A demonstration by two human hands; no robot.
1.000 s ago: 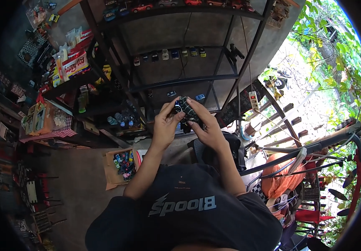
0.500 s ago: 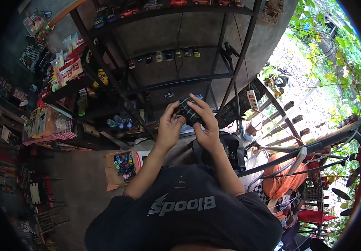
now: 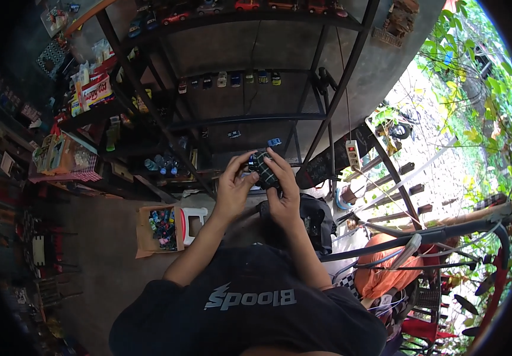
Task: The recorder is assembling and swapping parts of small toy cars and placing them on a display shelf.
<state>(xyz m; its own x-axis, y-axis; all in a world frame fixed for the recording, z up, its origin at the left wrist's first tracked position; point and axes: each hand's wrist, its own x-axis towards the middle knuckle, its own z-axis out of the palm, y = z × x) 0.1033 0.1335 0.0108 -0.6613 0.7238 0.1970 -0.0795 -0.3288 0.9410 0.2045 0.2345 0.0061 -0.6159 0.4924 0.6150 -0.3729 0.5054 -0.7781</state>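
A dark cloth with a pale grid pattern (image 3: 263,169) is bunched between my two hands, in front of the shelf rack. My left hand (image 3: 232,190) closes on its left side, thumb below and fingers above. A small bluish bit shows by these fingertips; the cloth and fingers hide most of it, and I cannot tell what it is. My right hand (image 3: 285,193) wraps the cloth from the right, fingers over the top and thumb underneath. Just beyond the hands, a small blue toy car (image 3: 274,142) stands on the lower shelf.
The dark metal rack (image 3: 250,121) carries rows of toy cars (image 3: 222,79). Left of my arms, a cardboard box (image 3: 143,237) of small toys sits beside a white-and-red stool (image 3: 195,222). A black bag (image 3: 321,219) lies right; a power strip (image 3: 352,153) hangs beyond.
My hands and the cloth have come slightly lower in the view, and the cloth has turned a little. The view has shifted, baring the stool and the blue toy car more.
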